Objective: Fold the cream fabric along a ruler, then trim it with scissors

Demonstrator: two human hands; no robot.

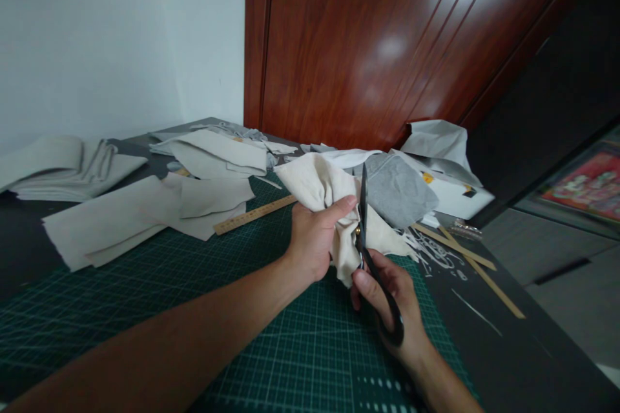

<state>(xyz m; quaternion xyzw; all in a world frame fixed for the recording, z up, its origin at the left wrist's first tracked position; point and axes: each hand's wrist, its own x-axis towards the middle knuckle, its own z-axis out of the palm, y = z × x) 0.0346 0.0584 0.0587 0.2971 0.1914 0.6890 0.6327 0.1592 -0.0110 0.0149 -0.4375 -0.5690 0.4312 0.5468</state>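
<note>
Near the middle of the view, my left hand (314, 239) is closed around a bunched piece of cream cloth (314, 177), its thumb pressed on the folds. My right hand (392, 290) grips the black handles of a pair of scissors (364, 206), whose blades point up and away along the cloth's right side. The cloth's edge touches the blades near the pivot. How far the blades are apart is hard to tell. Both hands are above a green cutting mat (295, 348) with a grid.
Pale cloth pieces (111, 213) and a folded stack (62, 174) lie at left. A wooden ruler (254, 214) rests behind my left hand. At right are grey cloth (404, 190), wooden strips (489, 281), thin scraps (436, 251) and a white box (458, 197).
</note>
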